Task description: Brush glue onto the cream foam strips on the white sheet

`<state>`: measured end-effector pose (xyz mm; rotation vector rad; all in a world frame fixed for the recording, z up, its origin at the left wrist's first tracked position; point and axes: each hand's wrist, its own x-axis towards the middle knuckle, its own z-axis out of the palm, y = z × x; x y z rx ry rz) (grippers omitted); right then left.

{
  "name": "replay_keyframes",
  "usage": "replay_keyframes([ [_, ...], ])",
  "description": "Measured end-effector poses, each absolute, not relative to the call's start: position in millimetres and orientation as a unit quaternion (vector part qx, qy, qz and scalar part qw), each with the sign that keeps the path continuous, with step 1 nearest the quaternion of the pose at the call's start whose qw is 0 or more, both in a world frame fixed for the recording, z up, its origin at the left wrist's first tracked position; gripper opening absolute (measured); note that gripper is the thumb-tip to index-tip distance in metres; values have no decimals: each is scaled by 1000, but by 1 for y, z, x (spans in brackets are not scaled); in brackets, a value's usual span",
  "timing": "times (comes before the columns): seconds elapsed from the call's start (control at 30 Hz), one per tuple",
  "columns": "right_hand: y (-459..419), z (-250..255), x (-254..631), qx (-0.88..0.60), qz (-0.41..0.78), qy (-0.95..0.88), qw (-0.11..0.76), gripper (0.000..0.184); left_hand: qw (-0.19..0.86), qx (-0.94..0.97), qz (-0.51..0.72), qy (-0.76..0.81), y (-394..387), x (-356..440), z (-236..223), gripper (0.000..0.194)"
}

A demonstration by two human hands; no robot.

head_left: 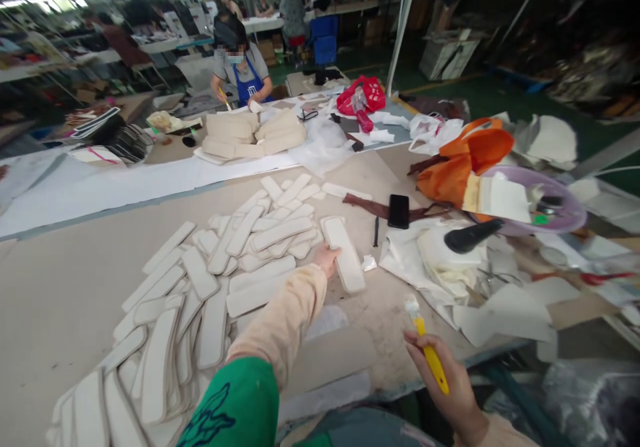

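My left hand (327, 259) reaches across the table, its fingers closed on the near edge of a pale rounded strip (346, 255). Another layer shows at that strip's far end, but I cannot tell whether the two are joined. Left of the hand lies a large spread of similar pale strips (273, 234), heaped and overlapping. In the lower right, my right hand (447, 374) is closed round a brush (433, 360) with a yellow handle. The brush's whitish bristles point away from me, over the table edge, apart from the strip.
A black phone (399, 212) and a dark thin tool (376, 232) lie beyond the strip. Right of them are a white container (450, 250) with a black-handled item, an orange cloth (465, 160) and a purple basin (575, 217). Across the table a person (245, 77) works beside stacked beige pieces (235, 134).
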<state>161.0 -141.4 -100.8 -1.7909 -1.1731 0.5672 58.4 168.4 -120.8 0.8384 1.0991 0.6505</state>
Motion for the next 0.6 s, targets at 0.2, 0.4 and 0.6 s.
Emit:
replay_keyframes([
  [0.2, -146, -90, 158, -724, 232, -492, 423, 18, 608, 483, 293, 558, 205, 59, -118, 24],
  [0.4, -158, -87, 165, -716, 268, -498, 409, 22, 500, 646, 275, 507, 144, -28, -105, 29],
  [0.6, -159, -101, 162, -675, 344, -509, 408, 23, 323, 793, 180, 485, 13, -171, -101, 72],
])
